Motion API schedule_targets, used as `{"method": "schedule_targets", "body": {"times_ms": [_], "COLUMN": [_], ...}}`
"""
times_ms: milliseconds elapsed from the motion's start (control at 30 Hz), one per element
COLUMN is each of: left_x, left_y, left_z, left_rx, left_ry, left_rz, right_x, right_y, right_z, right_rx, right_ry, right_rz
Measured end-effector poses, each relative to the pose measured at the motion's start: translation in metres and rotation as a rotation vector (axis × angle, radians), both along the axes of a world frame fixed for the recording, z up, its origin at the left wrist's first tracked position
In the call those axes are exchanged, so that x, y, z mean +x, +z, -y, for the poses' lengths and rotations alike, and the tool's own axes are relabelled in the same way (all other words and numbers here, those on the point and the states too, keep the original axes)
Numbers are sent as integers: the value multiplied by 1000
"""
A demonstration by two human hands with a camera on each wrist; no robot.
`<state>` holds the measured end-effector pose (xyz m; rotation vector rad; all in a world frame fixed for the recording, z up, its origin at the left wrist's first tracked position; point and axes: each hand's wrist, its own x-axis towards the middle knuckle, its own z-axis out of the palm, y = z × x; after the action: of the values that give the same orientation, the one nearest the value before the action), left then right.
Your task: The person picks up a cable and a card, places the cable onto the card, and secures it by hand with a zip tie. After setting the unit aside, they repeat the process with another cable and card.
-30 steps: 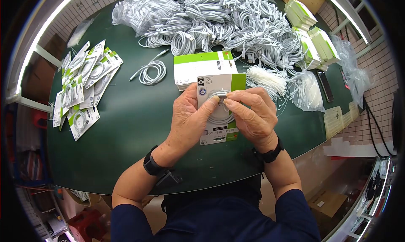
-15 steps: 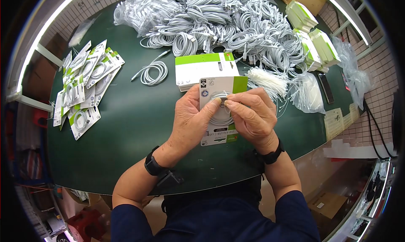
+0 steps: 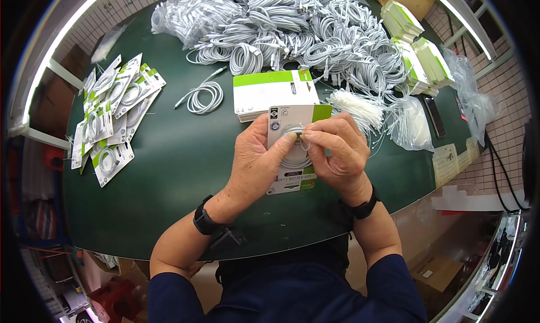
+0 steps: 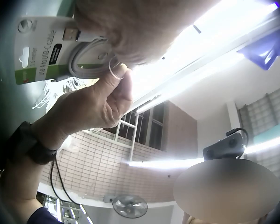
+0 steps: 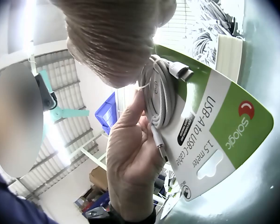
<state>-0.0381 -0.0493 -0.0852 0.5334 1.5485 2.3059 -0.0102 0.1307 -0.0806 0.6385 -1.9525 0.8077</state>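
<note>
In the head view, my left hand [image 3: 250, 160] grips a white and green cable card [image 3: 289, 113], its thumb pressing on the coiled grey-white USB cable [image 3: 295, 162] that lies against the card. My right hand [image 3: 344, 154] pinches a thin white cable tie [image 4: 113, 69] at the coil's upper part, fingertips close beside the left thumb. The right wrist view shows the card's printed front [image 5: 214, 121], with the coil [image 5: 164, 100] upright along it and a plug [image 5: 186, 73] sticking out at one end. Beyond the hands lies a stack of blank-backed cards [image 3: 273, 98].
A loose coiled cable [image 3: 205, 98] lies left of the stack. Carded cables [image 3: 115, 109] are piled at far left. A big heap of cables [image 3: 281, 33] fills the back. On the right are loose ties [image 3: 355, 109], bagged ties [image 3: 412, 123], a phone [image 3: 433, 117] and more card stacks [image 3: 430, 61].
The card and my left hand have moved slightly right and toward me. My right fingers have shifted a little at the tie, keeping their pinch on it.
</note>
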Motion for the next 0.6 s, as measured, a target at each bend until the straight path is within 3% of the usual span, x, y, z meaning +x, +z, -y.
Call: {"method": "schedule_targets", "body": {"times_ms": [233, 600], "left_x": [2, -1], "left_y": [-4, -7], "left_z": [1, 1], "left_rx": [-145, -124], "left_ry": [44, 61], "left_rz": [-218, -164], "right_x": [1, 3], "right_y": [7, 10], "right_z": [-3, -7], "right_rx": [-96, 100], "right_ry": [46, 24], "right_rz": [150, 74]}}
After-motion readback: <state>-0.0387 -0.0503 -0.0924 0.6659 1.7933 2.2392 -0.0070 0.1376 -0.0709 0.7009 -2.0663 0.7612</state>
